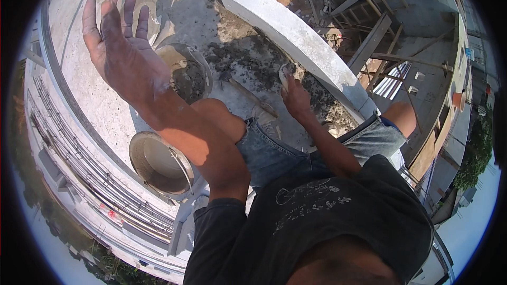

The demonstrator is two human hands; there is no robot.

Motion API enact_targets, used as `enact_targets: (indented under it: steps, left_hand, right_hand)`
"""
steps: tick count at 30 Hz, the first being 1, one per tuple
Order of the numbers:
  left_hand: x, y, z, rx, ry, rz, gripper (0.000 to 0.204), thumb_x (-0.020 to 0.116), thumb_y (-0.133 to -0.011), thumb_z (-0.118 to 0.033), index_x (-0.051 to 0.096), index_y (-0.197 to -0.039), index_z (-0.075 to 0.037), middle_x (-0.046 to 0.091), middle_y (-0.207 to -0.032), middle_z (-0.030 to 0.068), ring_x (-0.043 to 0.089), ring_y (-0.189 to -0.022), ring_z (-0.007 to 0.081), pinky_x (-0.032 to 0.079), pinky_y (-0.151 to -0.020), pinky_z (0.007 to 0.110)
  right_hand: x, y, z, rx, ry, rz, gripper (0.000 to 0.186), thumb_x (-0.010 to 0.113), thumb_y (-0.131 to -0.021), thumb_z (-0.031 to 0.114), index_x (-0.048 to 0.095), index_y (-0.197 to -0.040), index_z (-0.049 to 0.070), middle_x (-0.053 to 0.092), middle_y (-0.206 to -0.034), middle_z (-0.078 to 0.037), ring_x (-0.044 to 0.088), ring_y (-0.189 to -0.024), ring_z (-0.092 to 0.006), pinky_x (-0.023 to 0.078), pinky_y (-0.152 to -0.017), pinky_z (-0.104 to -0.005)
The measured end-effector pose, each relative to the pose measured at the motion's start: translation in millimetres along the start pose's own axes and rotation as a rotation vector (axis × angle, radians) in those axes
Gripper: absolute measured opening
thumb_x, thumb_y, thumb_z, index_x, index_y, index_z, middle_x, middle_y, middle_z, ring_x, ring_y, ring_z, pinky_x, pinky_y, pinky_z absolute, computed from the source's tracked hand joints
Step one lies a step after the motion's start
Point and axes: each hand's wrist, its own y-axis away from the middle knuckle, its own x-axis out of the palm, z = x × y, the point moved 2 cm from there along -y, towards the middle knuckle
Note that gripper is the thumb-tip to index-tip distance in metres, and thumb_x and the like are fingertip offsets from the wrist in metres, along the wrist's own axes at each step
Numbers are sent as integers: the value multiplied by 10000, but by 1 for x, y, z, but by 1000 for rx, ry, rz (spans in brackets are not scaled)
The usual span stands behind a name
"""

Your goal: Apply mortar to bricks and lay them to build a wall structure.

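Note:
My left hand [127,55] is raised at the upper left, its fingers spread and nothing in them. Pale dust marks the palm and wrist. Behind its wrist stands a bucket [207,68] with grey mortar inside. My right hand [297,100] is closed round a pale, narrow object [283,78], too small and partly covered to name. It is close to the foot of a low white curved wall [296,26], over rough wet mortar [245,55] spread on the floor. Between my hands lies a wooden stick or handle [253,97] on the concrete.
A bucket of greyish liquid [138,153] stands by my left leg. Another pale container [155,8] shows behind my left fingers. Past the wall is a lower area with wooden planks [369,45] and rubble. Steel bars [100,190] run along the left edge.

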Motion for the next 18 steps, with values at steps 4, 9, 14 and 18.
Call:
enact_targets:
  steps: [4,9,14,18]
  left_hand:
    - [6,3,1,-36,6,48,705,662,-897,-196,266,-1429,41,446,-1334,298,526,-1172,413,470,-968,479]
    - [3,5,-2,-5,5,74,702,655,-901,-189,257,-1434,36,434,-1345,296,533,-1158,399,472,-957,479]
    - [2,2,-4,-27,8,102,727,657,-900,-195,231,-1442,34,406,-1369,296,534,-1150,387,475,-955,481]
    - [16,11,-9,-78,-47,89,714,633,-918,-198,211,-1449,27,395,-1378,292,503,-1186,385,452,-986,489]
  right_hand:
    - [10,18,-17,129,91,50,548,604,-886,257,395,-1380,142,568,-1088,-206,652,-851,-394,530,-702,-506]
    - [-10,51,-22,-234,228,236,582,607,-886,264,366,-1409,178,568,-1090,-169,651,-815,-402,531,-666,-507]
    - [-7,53,-20,12,11,96,572,604,-890,258,368,-1405,176,566,-1102,-164,644,-850,-406,526,-680,-510]
    - [-11,64,-40,204,72,43,547,604,-891,246,383,-1382,147,564,-1108,-182,637,-896,-403,519,-725,-517]
